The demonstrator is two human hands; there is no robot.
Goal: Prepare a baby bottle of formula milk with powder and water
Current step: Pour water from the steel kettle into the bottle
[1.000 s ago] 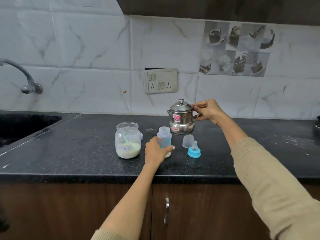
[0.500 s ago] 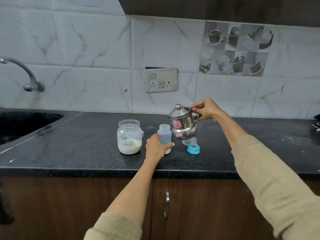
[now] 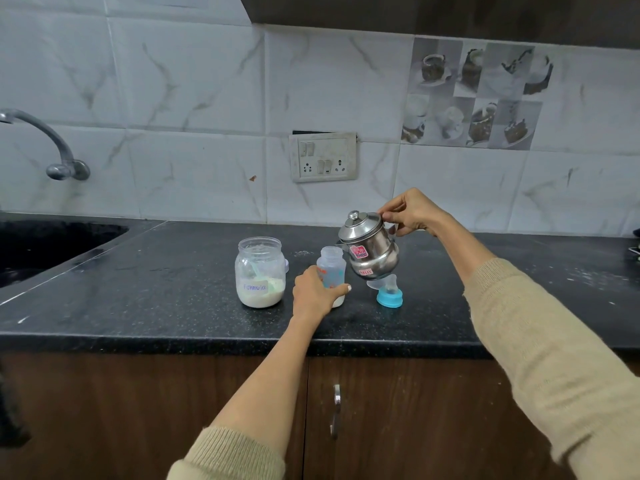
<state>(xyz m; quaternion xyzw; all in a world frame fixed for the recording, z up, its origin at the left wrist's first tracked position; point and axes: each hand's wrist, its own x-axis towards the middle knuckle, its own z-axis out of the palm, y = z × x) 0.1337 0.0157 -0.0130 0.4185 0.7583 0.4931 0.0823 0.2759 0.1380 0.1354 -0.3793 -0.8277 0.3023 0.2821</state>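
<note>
L hand fingers wrapped round baby bottle, upright on desk. R hand grips steel kettle handle, tilted w/ spout at bottle mouth.

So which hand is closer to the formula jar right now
The left. The left hand grips the baby bottle just right of the formula jar; the right hand holds the steel kettle farther right, raised.

Soft, even daylight lit my kitchen; the steel kettle threw small glints, shadows on the dark surface stayed faint, and the wide lens bowed the edges.
</note>
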